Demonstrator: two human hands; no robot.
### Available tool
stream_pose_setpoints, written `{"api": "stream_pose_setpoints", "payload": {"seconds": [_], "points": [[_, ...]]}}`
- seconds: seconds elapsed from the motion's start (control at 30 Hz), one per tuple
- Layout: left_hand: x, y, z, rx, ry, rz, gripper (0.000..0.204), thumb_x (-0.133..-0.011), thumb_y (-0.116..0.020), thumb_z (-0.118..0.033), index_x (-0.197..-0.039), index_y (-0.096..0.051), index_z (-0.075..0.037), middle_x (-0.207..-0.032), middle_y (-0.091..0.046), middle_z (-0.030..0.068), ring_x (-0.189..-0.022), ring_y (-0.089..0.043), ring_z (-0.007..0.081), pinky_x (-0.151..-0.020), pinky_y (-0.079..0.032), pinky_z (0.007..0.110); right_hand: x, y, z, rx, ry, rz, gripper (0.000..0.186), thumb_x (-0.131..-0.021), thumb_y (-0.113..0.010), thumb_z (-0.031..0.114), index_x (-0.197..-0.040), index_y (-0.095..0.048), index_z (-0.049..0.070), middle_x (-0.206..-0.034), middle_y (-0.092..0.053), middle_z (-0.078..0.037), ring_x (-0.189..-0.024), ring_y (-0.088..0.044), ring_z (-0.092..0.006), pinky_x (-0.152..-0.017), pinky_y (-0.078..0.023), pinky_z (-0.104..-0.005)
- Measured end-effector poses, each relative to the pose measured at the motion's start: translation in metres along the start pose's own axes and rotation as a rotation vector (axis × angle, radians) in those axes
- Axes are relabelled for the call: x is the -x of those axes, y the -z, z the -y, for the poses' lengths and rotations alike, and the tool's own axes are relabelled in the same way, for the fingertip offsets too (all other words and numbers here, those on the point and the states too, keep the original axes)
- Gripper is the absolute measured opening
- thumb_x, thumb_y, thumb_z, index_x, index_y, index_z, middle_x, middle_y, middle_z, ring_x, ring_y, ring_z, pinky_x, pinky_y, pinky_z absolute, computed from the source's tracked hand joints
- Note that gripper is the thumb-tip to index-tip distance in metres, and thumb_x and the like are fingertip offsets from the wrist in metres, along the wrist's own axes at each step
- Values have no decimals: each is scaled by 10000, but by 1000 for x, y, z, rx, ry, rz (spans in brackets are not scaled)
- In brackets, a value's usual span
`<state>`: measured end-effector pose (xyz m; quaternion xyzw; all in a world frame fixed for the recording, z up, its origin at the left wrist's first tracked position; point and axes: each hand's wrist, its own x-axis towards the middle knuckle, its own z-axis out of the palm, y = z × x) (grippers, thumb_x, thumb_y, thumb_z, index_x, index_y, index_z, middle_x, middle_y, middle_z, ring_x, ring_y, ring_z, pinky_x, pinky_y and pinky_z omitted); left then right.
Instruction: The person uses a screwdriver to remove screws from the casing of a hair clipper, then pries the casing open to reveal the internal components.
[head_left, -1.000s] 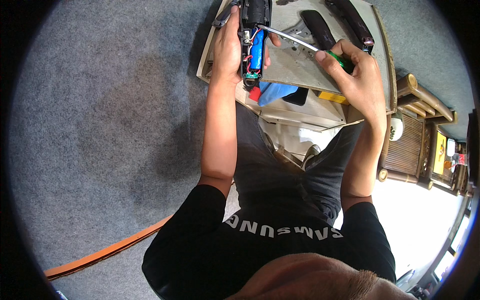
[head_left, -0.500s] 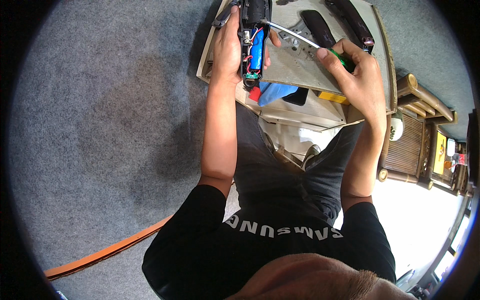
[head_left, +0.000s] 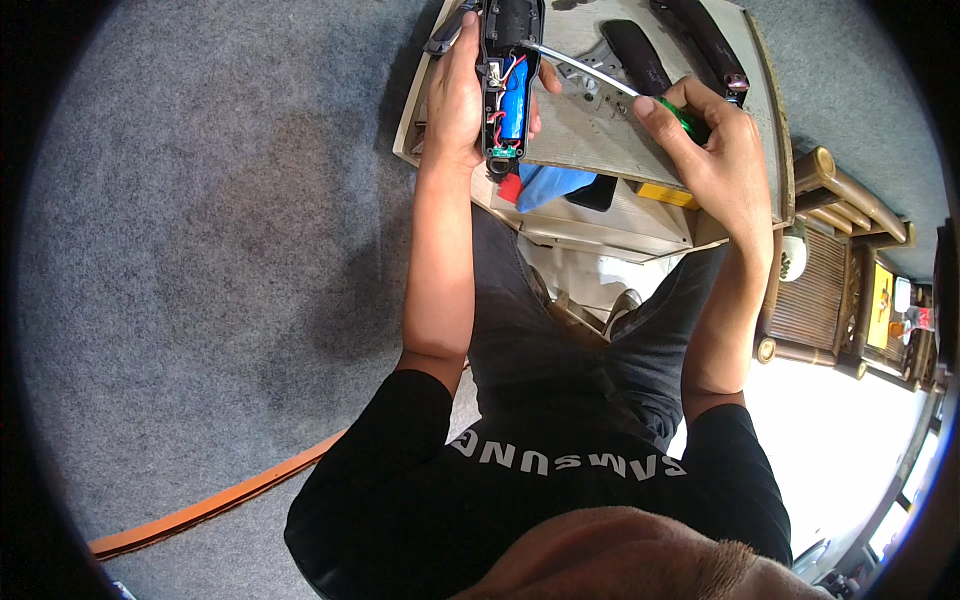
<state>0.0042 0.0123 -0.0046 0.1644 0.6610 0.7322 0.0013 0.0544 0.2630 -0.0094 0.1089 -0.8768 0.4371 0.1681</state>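
Observation:
My left hand (head_left: 458,110) wraps round an opened, black handheld device (head_left: 489,100) above the front left of the table. Inside its long housing lie a blue cylindrical battery (head_left: 516,95), red and white wires, and a small green circuit board (head_left: 503,153) at the near end. In my right hand (head_left: 715,150) is a screwdriver (head_left: 585,68) with a green and black handle, mostly covered by my fingers. Its shaft slants left, and the tip meets the housing just beyond the battery. The top of the device runs out of view.
On the table (head_left: 580,148) lie a dark oblong casing part (head_left: 637,58), a long dark casing (head_left: 705,45), a metal plate (head_left: 590,78) and small loose parts. An open compartment below holds a blue cloth (head_left: 550,185) and a yellow box (head_left: 667,195). Bamboo furniture (head_left: 820,290) stands right.

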Motion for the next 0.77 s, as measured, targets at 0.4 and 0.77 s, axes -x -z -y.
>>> {"api": "stream_pose_setpoints", "payload": {"seconds": [0.4,0.77], "points": [[-2,5,5,50,-5,39,743,-1131,-224,-546,-1433,-564,41,-811,-699,196,-449,-617,164,-383,-509,264,0,0,1,0,9,5,480,-908,-774,510,-808,-740,42,-556,-588,-46,-535,-558,-138,-541,-421,-330],[-2,4,4,22,-4,32,748,-1135,-212,-542,-1431,-564,47,-827,-705,203,-447,-613,163,-399,-511,264,0,-1,-1,-38,-29,-8,551,-928,-755,593,-833,-757,50,-537,-561,-20,-529,-542,-109,-521,-399,-317]]}}
